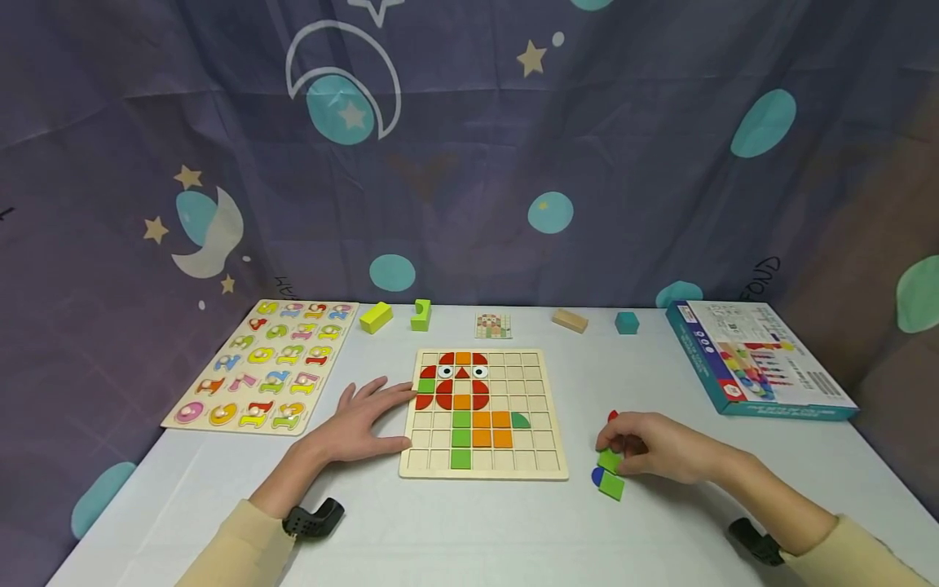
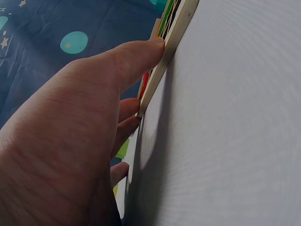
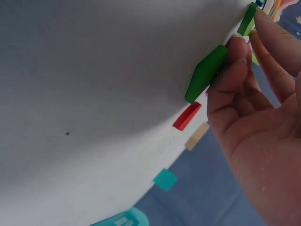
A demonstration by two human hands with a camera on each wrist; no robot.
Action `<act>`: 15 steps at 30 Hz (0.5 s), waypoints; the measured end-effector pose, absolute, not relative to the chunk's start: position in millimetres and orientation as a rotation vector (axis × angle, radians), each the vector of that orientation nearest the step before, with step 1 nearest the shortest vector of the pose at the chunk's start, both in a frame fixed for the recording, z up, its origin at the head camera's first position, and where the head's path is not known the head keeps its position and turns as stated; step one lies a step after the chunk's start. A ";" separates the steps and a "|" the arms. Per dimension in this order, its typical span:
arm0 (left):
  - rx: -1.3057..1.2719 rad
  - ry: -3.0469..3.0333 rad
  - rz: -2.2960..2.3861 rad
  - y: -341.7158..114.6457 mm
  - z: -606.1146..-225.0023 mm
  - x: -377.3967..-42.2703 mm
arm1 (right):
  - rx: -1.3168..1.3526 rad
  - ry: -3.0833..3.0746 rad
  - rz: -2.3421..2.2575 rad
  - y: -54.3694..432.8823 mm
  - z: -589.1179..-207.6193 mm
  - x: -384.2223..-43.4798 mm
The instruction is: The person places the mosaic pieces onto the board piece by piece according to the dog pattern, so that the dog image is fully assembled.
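My left hand (image 1: 367, 422) lies with its fingers spread at the left edge of a wooden grid board (image 1: 553, 469). In the left wrist view its thumb touches the board's side. Red, orange and green pieces on the grid form a bird with two round eyes, and a green quarter-circle (image 1: 520, 421) sits to the right. My right hand (image 1: 663, 447) pinches a green square tile (image 1: 608, 461) on the table, right of the board. Another green tile (image 1: 612, 487) and a blue rounded piece (image 1: 597, 476) lie beside it. A red piece (image 1: 612, 416) shows past the fingers.
A number puzzle board (image 1: 245, 367) lies at the left. Along the back are a yellow block (image 1: 376, 317), a notched green block (image 1: 421, 315), a pattern card (image 1: 493, 326), a wooden block (image 1: 570, 320) and a teal block (image 1: 627, 323). A flat box (image 1: 763, 359) sits at the right.
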State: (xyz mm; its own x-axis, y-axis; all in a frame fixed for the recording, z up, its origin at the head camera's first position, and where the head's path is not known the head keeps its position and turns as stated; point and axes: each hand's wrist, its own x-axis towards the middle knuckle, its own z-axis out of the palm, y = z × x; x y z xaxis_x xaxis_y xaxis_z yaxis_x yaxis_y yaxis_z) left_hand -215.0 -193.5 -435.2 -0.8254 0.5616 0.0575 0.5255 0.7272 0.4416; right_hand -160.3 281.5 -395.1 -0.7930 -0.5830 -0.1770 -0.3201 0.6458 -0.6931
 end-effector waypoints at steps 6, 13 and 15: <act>0.898 2.846 0.685 -193.6 -435.1 -215.5 | -0.727 2.490 -0.907 279.2 -394.0 -161.4; 0.903 2.846 0.689 -194.2 -435.7 -215.4 | -0.707 2.495 -0.895 278.3 -394.6 -163.4; 0.903 2.846 0.687 -194.4 -436.0 -215.4 | -0.704 2.490 -0.897 279.0 -394.3 -163.9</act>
